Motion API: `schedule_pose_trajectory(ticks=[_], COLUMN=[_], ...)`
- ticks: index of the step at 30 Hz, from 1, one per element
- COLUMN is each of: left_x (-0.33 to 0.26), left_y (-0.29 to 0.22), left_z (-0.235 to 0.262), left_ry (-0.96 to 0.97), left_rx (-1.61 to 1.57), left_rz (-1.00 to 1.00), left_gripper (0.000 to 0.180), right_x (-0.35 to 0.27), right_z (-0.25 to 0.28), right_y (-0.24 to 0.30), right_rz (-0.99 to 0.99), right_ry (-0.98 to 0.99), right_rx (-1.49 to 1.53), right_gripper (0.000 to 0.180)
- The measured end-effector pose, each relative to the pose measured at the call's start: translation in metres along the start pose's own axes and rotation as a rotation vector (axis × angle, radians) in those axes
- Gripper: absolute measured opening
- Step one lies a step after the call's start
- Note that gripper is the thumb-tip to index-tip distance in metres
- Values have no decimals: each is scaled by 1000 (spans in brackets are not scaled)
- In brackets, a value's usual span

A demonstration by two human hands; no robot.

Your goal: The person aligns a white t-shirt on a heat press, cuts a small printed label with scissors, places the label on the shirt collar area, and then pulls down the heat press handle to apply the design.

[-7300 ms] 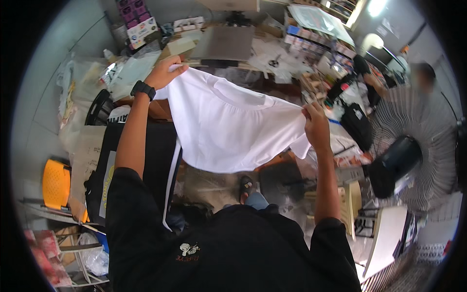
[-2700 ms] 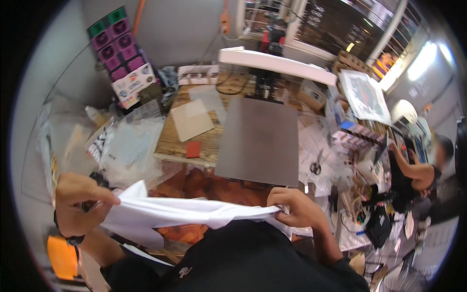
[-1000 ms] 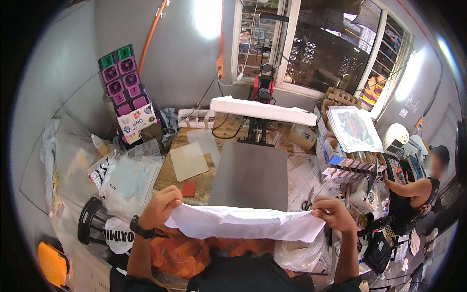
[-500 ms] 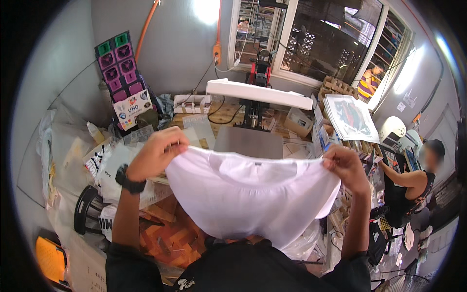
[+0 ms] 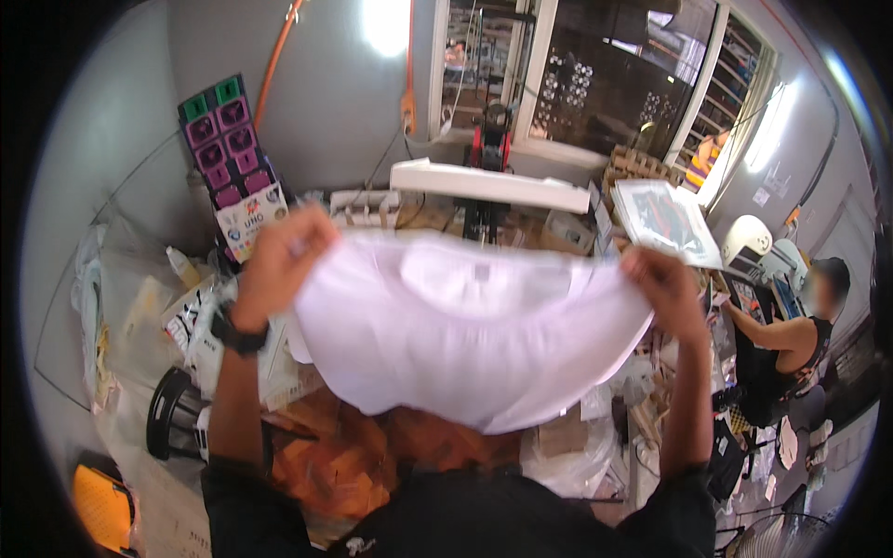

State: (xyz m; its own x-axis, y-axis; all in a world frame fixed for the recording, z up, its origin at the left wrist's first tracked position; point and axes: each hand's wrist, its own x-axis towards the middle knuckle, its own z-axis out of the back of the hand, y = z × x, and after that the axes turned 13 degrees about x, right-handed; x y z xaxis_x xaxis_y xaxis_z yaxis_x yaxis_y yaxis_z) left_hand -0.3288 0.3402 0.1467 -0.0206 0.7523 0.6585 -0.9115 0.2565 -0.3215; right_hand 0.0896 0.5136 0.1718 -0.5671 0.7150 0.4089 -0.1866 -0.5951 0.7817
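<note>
A white T-shirt hangs stretched between my hands, its round neckline facing up. My left hand, somewhat blurred, pinches the shirt at one shoulder; a black watch is on that wrist. The other shoulder is gripped by my right hand, its fingers closed on the cloth. Behind the shirt stands a heat press with a white upper bar and a red and black upright. Its lower plate is hidden by the shirt.
A purple and green rack leans against the wall at the left. Printed sheets lie on boxes at the right. Further right, a person in a dark sleeveless top works. A black chair and an orange chair stand lower left.
The shirt has risen and spread wider, so it now covers the press's lower plate. My left hand has moved up and slightly left; my right hand has risen slightly.
</note>
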Motion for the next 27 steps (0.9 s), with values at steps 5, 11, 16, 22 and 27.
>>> schedule_pose_trajectory(ticks=[5, 11, 16, 22, 27], left_x=[-20, -20, -37, -36, -46], left_y=[43, 41, 45, 43, 44], left_z=[31, 28, 66, 63, 27], left_ry=[96, 111, 159, 50, -18], left_rx=[25, 82, 227, 208, 344], left_rz=[58, 41, 88, 19, 73], left_gripper=[27, 15, 10, 14, 11], right_x=[-16, -17, -23, -23, -32], right_z=[29, 23, 64, 57, 46], right_y=[-44, -72, -67, -53, -83], right_rz=[-68, -166, -47, -87, -122], right_ry=[19, -88, 256, 153, 46], right_rx=[-112, -20, -186, -263, -98], right_gripper=[46, 37, 16, 17, 17])
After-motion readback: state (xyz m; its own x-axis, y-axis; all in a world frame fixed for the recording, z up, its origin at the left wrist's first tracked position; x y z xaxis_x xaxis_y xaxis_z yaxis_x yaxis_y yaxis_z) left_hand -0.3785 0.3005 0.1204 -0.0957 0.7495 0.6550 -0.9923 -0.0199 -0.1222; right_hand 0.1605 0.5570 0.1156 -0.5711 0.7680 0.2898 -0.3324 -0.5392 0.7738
